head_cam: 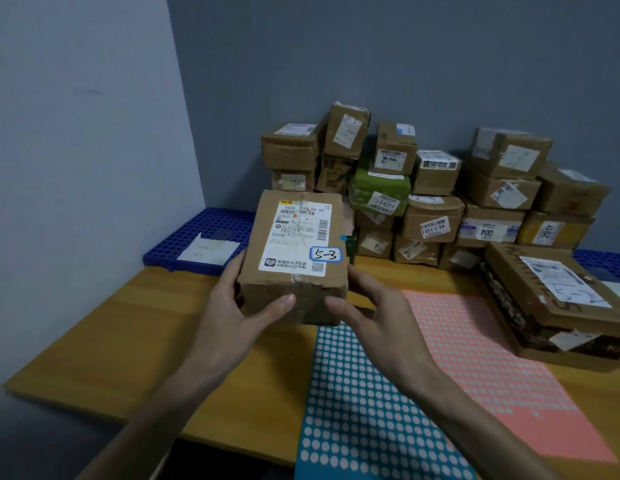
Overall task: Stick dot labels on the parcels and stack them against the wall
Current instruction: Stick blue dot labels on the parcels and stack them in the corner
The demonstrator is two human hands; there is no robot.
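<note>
Nearest, on the wooden table (135, 344), two dot sheets side by side: a teal sheet (364, 420) with white dots at the front edge, and a pink sheet (488, 368) to its right, partly overlapped by the teal one. Above them, both bare forearms reaching forward. Left hand (232, 306) wrapped around the near left corner of a cardboard parcel (294, 258), thumb pressed flat on the front face, fingers hidden behind the left side. Right hand (374, 306) partly spread, thumb tip touching the front face near the right corner, fingers curved along the right side; whether those fingers press the cardboard, impossible to tell. Parcel held above the table, tilted so its top faces the camera, with a white shipping label (298, 233) and a blue-bordered tag (325, 254) marked "5-3". A small blue dot (343, 238) just at the right edge of the parcel. To the right, a flat wide box (557, 303) lying on the table near the pink sheet. Farther back, a blue grid mat (201, 233) with a white paper (208, 251) on it, at the left. At the back, a stack of parcels (433, 195) in several layers against the grey wall (370, 57), one of them green (379, 194).
</note>
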